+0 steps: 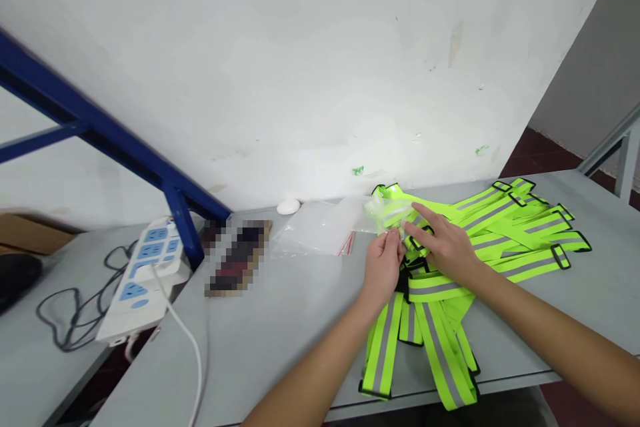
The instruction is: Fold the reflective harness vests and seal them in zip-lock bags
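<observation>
A pile of neon yellow-green straps (pixel 443 293) with grey reflective stripes and black buckles lies on the right part of the grey table. Over its upper left edge is a clear plastic bag (pixel 387 209). My left hand (pixel 384 263) pinches the near edge of this bag, fingers closed. At the bag's right side, my right hand (pixel 443 240) has its index and middle fingers stretched out and apart, touching the plastic. More clear bags (pixel 315 228) with red seal lines lie flat, left of my hands.
A white oval object (pixel 289 206) sits by the wall. Further left are a pixelated flat item (pixel 239 259), a blue metal frame (pixel 120 130), a white power strip (pixel 145 280) with cables, and a black object (pixel 19 278).
</observation>
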A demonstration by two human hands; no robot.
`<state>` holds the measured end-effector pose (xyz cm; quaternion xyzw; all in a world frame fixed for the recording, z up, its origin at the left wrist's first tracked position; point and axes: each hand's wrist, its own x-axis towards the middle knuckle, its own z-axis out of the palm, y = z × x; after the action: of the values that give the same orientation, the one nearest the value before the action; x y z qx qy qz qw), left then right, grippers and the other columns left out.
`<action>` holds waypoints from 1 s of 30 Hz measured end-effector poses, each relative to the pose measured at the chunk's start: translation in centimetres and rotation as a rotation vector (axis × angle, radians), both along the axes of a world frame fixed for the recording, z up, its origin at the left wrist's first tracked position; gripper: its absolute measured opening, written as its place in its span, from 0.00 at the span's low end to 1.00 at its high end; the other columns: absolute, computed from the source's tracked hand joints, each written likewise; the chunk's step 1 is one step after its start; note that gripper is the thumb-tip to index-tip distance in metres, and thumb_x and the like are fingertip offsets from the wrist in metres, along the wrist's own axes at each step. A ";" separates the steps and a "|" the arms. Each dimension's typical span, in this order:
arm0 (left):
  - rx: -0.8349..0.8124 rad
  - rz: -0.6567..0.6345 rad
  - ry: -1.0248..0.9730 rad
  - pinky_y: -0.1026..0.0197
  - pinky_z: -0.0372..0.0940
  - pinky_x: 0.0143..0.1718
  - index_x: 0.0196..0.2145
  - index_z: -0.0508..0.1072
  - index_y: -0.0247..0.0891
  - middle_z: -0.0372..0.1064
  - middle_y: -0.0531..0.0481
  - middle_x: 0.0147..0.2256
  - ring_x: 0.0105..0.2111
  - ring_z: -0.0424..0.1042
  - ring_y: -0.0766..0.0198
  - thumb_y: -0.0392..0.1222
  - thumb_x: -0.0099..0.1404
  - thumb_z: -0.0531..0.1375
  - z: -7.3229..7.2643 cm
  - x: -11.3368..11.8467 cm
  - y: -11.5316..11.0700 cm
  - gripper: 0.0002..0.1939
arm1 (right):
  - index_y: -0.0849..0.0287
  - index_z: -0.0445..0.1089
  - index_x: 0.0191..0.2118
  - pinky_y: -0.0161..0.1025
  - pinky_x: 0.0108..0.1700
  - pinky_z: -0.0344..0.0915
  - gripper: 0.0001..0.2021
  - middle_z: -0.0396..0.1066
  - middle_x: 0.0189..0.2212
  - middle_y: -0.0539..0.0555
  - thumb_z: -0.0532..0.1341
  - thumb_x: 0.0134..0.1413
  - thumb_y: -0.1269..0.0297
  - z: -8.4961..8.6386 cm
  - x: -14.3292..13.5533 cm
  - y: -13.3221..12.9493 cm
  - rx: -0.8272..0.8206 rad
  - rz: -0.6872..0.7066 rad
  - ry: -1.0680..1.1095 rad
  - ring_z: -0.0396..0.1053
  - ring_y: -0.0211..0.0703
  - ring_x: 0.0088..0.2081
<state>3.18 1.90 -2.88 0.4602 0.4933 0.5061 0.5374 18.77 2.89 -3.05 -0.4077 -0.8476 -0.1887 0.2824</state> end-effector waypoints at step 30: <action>-0.267 -0.163 -0.484 0.59 0.71 0.39 0.53 0.61 0.41 0.72 0.49 0.37 0.35 0.74 0.65 0.44 0.60 0.64 0.7 0.7 -0.6 0.25 | 0.61 0.59 0.57 0.49 0.44 0.65 0.31 0.62 0.43 0.63 0.55 0.44 0.81 -0.1 0.9 0.1 -0.121 -0.016 0.056 0.62 0.54 0.44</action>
<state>3.85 1.31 -2.19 0.2892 0.3742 0.4870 0.7343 19.66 2.98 -3.13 -0.4359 -0.8459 -0.1281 0.2794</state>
